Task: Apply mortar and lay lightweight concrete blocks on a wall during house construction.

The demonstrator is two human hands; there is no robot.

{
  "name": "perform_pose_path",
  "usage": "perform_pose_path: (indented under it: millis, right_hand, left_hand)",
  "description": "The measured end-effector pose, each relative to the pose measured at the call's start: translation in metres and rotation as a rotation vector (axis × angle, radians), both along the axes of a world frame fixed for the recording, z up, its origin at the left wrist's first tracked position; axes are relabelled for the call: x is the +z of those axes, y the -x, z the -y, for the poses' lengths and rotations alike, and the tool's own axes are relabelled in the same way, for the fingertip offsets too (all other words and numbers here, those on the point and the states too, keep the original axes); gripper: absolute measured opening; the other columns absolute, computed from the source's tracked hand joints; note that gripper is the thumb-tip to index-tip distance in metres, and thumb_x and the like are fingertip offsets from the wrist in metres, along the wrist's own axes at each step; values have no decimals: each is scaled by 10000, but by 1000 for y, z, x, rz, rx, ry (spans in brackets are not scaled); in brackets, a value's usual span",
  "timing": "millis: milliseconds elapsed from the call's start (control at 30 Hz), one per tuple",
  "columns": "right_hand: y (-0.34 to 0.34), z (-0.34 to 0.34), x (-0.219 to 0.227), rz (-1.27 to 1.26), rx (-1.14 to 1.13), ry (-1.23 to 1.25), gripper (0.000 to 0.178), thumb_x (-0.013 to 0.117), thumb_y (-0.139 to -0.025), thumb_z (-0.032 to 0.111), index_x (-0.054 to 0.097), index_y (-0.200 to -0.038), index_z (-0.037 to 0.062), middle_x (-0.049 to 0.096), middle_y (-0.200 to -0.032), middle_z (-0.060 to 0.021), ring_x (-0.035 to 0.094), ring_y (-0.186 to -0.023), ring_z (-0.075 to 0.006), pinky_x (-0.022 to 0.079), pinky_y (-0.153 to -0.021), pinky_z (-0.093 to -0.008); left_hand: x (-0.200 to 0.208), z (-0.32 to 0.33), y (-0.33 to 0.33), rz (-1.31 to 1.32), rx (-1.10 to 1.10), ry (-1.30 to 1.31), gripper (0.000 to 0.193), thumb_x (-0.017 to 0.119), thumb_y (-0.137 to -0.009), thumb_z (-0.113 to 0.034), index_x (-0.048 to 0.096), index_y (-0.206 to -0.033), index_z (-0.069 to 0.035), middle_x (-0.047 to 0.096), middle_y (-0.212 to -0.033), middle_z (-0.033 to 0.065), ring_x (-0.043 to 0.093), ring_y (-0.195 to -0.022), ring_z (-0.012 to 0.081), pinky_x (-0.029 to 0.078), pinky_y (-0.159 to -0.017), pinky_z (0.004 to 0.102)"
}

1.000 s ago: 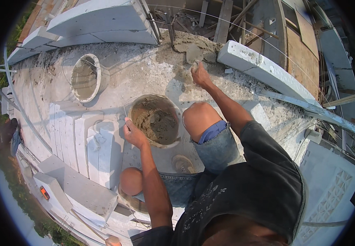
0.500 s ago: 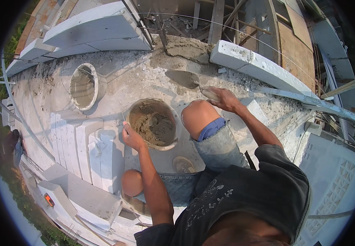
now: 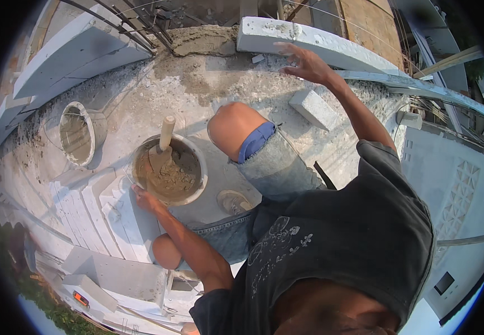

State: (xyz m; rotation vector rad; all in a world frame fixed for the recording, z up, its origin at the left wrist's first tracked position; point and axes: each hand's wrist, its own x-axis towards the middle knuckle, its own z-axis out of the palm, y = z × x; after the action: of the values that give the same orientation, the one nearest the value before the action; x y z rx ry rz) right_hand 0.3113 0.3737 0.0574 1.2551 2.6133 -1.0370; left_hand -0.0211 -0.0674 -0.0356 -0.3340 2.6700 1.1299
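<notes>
A mortar bucket [image 3: 203, 174] stands on the floor in front of me, with grey wet mortar [image 3: 178, 181] inside. My left hand [image 3: 147, 200] is closed at its near left side, where the thin wire handle meets the rim. A trowel [image 3: 167, 133] rests in this bucket, blade in the mortar and pale handle sticking up. Nothing is in my right hand [image 3: 309, 66], which is open with fingers apart, over the near side of a long white block [image 3: 331, 49]. Left of that block's end lies a bed of spread mortar [image 3: 205, 41].
A second bucket [image 3: 90, 134] with grey contents stands at the left. Several white blocks [image 3: 94, 209] lean together beside the mortar bucket. One loose block [image 3: 313, 109] lies right of my knee. Steel rods [image 3: 133, 25] rise at the back, and a pale blue beam [image 3: 415, 84] crosses at the right.
My right hand has let go of the trowel, now standing in the bucket, and has moved up toward the long block. The whole view has shifted; my left hand keeps its place at the bucket.
</notes>
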Motion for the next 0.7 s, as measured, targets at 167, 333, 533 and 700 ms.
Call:
perform_pose_path:
  millis: [167, 333, 533, 700]
  right_hand:
    - [-186, 66, -48, 643, -90, 8, 1241, 914, -555, 336, 163, -1531, 184, 290, -1534, -155, 299, -1403, -399, 287, -1137, -567]
    - [-181, 102, -113, 413, -299, -80, 1186, 887, -593, 323, 168, -1523, 171, 347, -1468, -223, 400, -1329, -398, 381, -1070, -521]
    - [-136, 60, -49, -142, -459, 485, 960, 798, -677, 328, 332, -1457, 19, 506, -1334, -216, 520, -1218, -327, 429, -1019, -411]
    - [-32, 32, 26, -298, -237, 545, 1020, 760, -714, 411, 251, -1516, 41, 442, -1418, -205, 489, -1255, -314, 400, -1048, -416]
  left_hand:
    - [-17, -8, 13, 63, -2, -143, 645, 416, -991, -487, 607, -1194, 94, 666, -1073, 241, 650, -902, 346, 512, -792, 408]
    - [-10, 3, 27, 52, -13, -149, 639, 414, -990, -484, 633, -1158, 92, 676, -1048, 252, 651, -903, 355, 519, -791, 401]
    - [-14, 4, 30, 46, 13, -2, 605, 457, -962, -512, 679, -1133, 25, 702, -1030, 198, 655, -932, 356, 496, -848, 429]
    - [-10, 2, 32, -28, 56, 82, 612, 490, -933, -552, 709, -1090, -2, 710, -1020, 177, 653, -938, 345, 483, -860, 428]
